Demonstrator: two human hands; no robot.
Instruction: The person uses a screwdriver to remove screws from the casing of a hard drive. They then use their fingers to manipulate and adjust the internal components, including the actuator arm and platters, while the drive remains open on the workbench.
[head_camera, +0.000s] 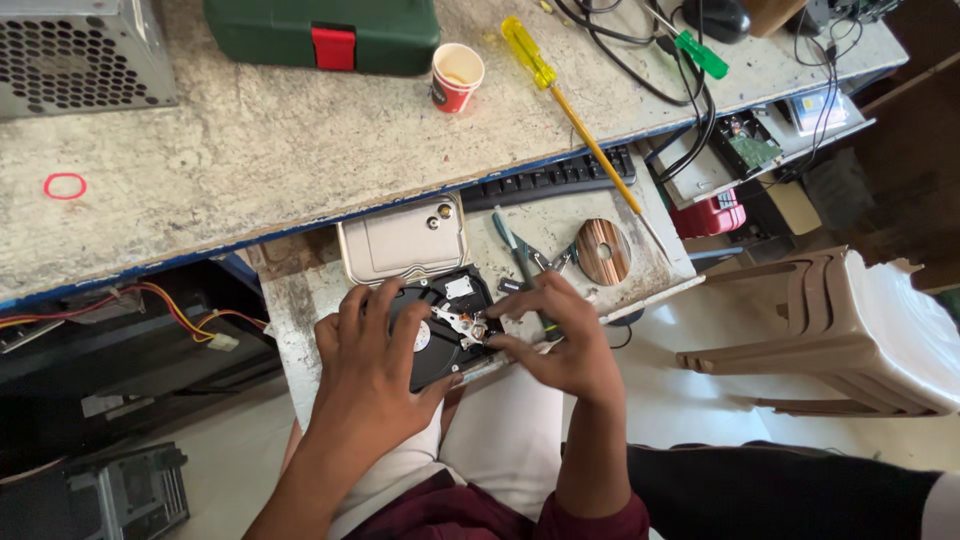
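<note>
bench (250, 150): green case (322, 32), paper cup (457, 76), yellow screwdriver (570, 110) | pull-out shelf (300, 310): open hard drive (440, 325), disc (603, 251)

On the tabletop (250, 150) stand a green case (380, 30) with a red latch and a red paper cup (457, 77). A yellow-handled screwdriver (560, 100) lies slanted beside the cup. A red rubber band (65, 186) lies far left, below a perforated metal box (80, 50). A beige plastic chair (850, 330) stands at right.

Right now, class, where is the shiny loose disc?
In the head view, the disc lies on the pull-out shelf, right of the right hand, below the keyboard.
</note>
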